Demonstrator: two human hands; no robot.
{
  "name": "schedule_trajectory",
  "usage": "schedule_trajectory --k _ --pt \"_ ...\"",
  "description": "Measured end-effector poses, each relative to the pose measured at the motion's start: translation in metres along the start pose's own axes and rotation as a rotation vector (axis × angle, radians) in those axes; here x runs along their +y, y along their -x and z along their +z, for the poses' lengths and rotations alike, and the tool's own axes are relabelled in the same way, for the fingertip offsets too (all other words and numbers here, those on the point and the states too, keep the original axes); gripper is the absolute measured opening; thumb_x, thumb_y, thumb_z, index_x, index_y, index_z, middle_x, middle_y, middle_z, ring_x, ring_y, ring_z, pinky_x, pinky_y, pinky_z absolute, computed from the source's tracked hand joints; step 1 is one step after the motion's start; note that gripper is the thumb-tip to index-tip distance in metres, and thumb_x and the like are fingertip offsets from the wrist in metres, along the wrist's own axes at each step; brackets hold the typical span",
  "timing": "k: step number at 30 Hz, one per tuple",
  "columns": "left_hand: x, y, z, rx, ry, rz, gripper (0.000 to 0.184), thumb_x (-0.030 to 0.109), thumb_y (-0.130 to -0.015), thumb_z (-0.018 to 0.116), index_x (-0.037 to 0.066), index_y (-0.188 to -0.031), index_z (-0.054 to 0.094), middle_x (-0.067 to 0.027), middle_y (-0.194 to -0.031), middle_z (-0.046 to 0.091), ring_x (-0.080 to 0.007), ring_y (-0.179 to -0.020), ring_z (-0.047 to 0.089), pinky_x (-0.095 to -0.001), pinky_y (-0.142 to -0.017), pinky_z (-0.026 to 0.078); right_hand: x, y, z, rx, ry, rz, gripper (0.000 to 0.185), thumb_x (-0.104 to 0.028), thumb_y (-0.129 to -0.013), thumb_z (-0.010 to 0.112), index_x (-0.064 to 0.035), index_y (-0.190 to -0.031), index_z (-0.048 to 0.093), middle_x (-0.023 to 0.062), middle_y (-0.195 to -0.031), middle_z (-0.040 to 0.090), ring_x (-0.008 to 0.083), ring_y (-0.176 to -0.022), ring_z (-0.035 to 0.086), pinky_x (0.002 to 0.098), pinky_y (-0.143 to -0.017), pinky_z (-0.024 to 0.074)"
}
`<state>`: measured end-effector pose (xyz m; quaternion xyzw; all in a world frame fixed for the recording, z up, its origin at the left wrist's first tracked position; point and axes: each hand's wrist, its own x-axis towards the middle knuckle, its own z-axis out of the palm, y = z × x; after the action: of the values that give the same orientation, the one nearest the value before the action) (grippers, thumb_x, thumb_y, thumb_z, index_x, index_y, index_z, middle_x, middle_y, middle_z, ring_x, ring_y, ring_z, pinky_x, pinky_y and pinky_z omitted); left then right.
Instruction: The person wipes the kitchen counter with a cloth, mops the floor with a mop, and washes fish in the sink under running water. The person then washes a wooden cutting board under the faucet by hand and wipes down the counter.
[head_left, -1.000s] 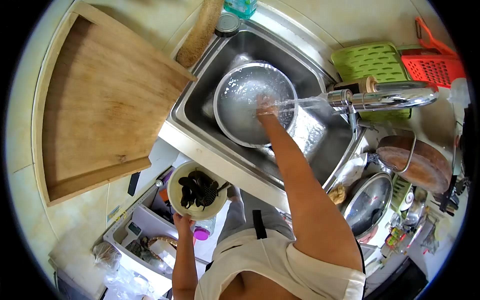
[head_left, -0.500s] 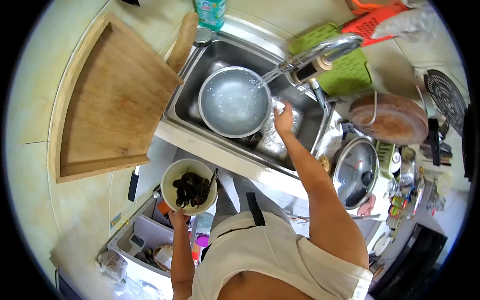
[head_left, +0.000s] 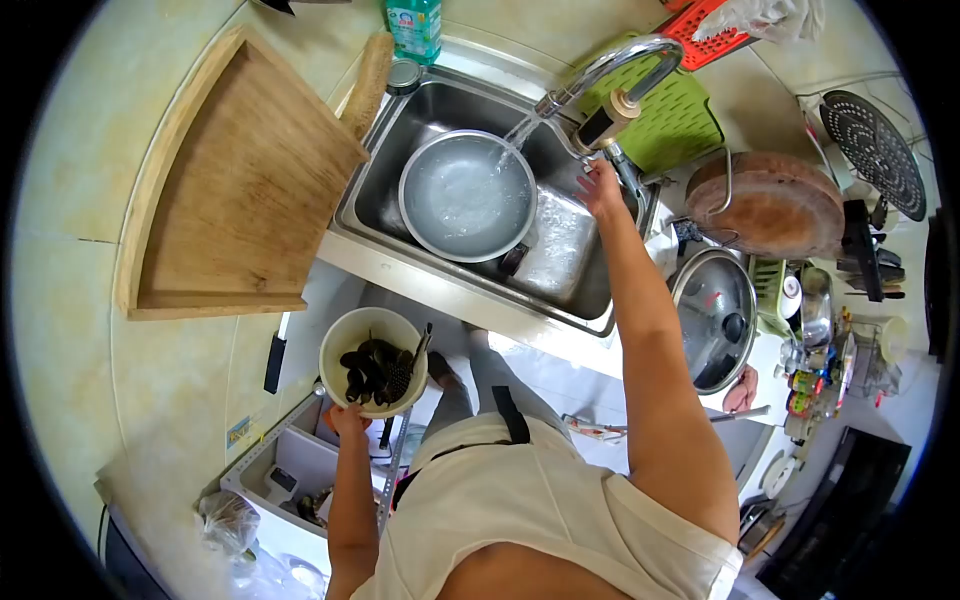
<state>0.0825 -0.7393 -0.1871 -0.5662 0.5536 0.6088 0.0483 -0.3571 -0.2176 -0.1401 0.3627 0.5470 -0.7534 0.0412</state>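
My left hand (head_left: 347, 420) grips the near rim of a white bucket (head_left: 330, 345), held below the sink's front edge. Inside it lie several dark utensils (head_left: 372, 372), one of them with a perforated head. My right hand (head_left: 602, 188) is beside the base of the faucet (head_left: 612, 112), fingers apart and holding nothing; whether they touch the lever I cannot tell. Water runs from the faucet into a round metal basin (head_left: 465, 253), which is nearly full and stands in the steel sink (head_left: 578, 225). A small dark object (head_left: 514, 259) shows next to the basin.
A wooden board with raised sides (head_left: 230, 180) leans at the left. Behind the sink stand a green bottle (head_left: 414, 30) and a green drainer (head_left: 665, 125). At right are a round wooden chopping block (head_left: 775, 205) and a glass lid (head_left: 712, 315). An open drawer (head_left: 290, 470) is below.
My right hand has moved from inside the sink, where it was near something white and shiny, back and right to the faucet. The left hand still holds the bucket, slightly higher in view.
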Motion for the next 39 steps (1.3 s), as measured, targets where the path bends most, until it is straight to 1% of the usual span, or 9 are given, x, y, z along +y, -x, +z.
schedule_trajectory --k 5,8,11,12,14,18,21,34,39 --pt "-0.001 0.008 -0.003 0.024 -0.034 0.019 0.019 0.002 -0.072 0.054 -0.002 -0.091 0.053 -0.0129 -0.068 0.06 -0.0186 -0.046 0.059 -0.0303 -0.039 0.051 -0.018 0.052 0.02 -0.091 -0.265 0.009 0.028 -0.038 -0.083 0.055 -0.0148 -0.098 0.05 0.0046 -0.095 0.064 0.0214 -0.105 0.053 0.0468 -0.105 0.0234" --pt "0.009 0.012 0.003 0.015 -0.014 0.004 0.019 0.002 -0.073 0.053 -0.002 -0.091 0.053 -0.0133 -0.069 0.06 -0.0198 -0.048 0.06 -0.0311 -0.04 0.051 0.039 0.038 0.012 0.189 -0.139 -0.183 0.045 -0.048 -0.091 0.045 -0.0127 -0.118 0.051 0.006 -0.104 0.059 0.0189 -0.098 0.051 0.0438 -0.096 0.0309" --pt "0.013 0.021 0.009 0.052 0.018 -0.031 0.024 0.002 -0.073 0.052 -0.003 -0.097 0.052 -0.0145 -0.074 0.061 -0.0216 -0.051 0.061 -0.0329 -0.039 0.051 0.155 -0.029 -0.022 -0.088 0.293 0.247 0.054 -0.041 -0.089 0.051 -0.0153 -0.136 0.044 0.0134 -0.113 0.055 0.0261 -0.098 0.049 0.0538 -0.085 0.0361" --pt "0.012 0.023 0.009 0.048 0.046 -0.02 0.026 0.002 -0.073 0.052 -0.003 -0.099 0.051 -0.015 -0.075 0.061 -0.022 -0.052 0.062 -0.0332 -0.04 0.051 0.143 0.009 0.001 -0.053 0.51 0.365 0.058 -0.034 -0.087 0.057 -0.0064 -0.136 0.042 0.0209 -0.122 0.052 0.0314 -0.106 0.049 0.0557 -0.089 0.0367" --pt "0.011 0.028 0.012 0.024 0.072 0.034 0.029 0.002 -0.073 0.052 -0.002 -0.102 0.051 -0.0158 -0.079 0.062 -0.0233 -0.055 0.064 -0.034 -0.041 0.052 0.182 0.004 0.007 -0.152 0.626 0.238 0.05 -0.036 -0.081 0.063 -0.0071 -0.122 0.054 0.0129 -0.114 0.055 0.0272 -0.099 0.048 0.0511 -0.083 0.0376" --pt "-0.009 0.006 0.0 0.041 0.143 -0.006 0.028 0.004 -0.076 0.052 0.0 -0.104 0.053 -0.0158 -0.083 0.064 -0.0274 -0.061 0.066 -0.0359 -0.047 0.055 0.194 0.006 0.041 0.024 0.537 0.249 0.027 -0.014 -0.078 0.068 0.0067 -0.093 0.062 0.0149 -0.085 0.062 0.0237 -0.068 0.056 0.0359 -0.06 0.0462" --pt "0.003 0.022 -0.001 0.046 0.088 -0.101 0.03 0.003 -0.075 0.053 0.001 -0.105 0.051 -0.0157 -0.086 0.063 -0.0272 -0.066 0.067 -0.0379 -0.053 0.057 0.197 -0.001 0.029 -0.026 0.54 0.254 0.026 -0.013 -0.077 0.067 0.01 -0.088 0.062 0.0148 -0.079 0.063 0.0236 -0.063 0.059 0.036 -0.055 0.0484" --pt "0.013 0.007 -0.012 0.006 -0.024 -0.101 0.037 0.003 -0.071 0.056 0.004 -0.106 0.046 -0.0135 -0.091 0.061 -0.0226 -0.067 0.065 -0.0327 -0.05 0.053 0.142 0.02 0.002 0.06 0.664 -0.166 0.025 -0.006 -0.077 0.057 0.0085 -0.097 0.062 0.0167 -0.084 0.066 0.026 -0.069 0.065 0.0367 -0.06 0.0524" --pt "-0.006 -0.016 -0.021 0.022 0.045 -0.103 0.039 0.002 -0.071 0.058 0.003 -0.107 0.043 -0.0155 -0.091 0.06 -0.0231 -0.064 0.064 -0.0343 -0.05 0.054 0.063 0.077 0.014 0.138 0.899 -0.294 0.026 -0.021 -0.075 0.059 0.0009 -0.088 0.066 0.0197 -0.08 0.067 0.0305 -0.073 0.066 0.0388 -0.067 0.0493"
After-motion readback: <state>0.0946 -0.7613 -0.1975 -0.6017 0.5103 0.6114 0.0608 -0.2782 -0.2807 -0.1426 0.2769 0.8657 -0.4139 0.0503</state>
